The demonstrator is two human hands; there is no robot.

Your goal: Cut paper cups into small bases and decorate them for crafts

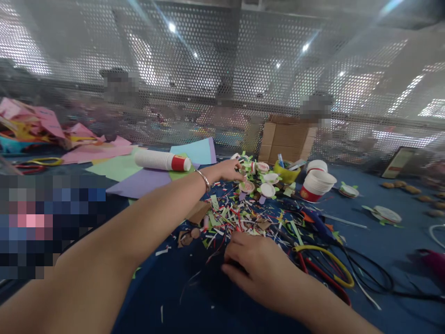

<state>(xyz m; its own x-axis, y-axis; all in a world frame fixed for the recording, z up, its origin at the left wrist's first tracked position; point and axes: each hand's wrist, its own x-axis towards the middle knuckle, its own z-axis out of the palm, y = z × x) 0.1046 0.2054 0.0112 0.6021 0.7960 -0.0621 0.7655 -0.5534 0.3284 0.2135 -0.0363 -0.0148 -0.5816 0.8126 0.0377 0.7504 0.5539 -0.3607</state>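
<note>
My left hand (229,170) is stretched far forward, a bangle on its wrist, and its fingers close around a small white paper-cup craft with green petals (243,178). More such cup flowers (267,189) lie just beyond it. My right hand (255,264) rests palm down near me at the edge of a heap of paper scraps (236,218), its fingers curled over something dark that I cannot make out.
A stack of white and red paper cups (163,161) lies on coloured paper sheets (139,178). Another cup stack (316,184), a yellow bowl (287,172), a cardboard box (287,139), scissors with yellow and red handles (327,269), black cables (375,278). A perforated metal screen (222,69) stands behind, people beyond it.
</note>
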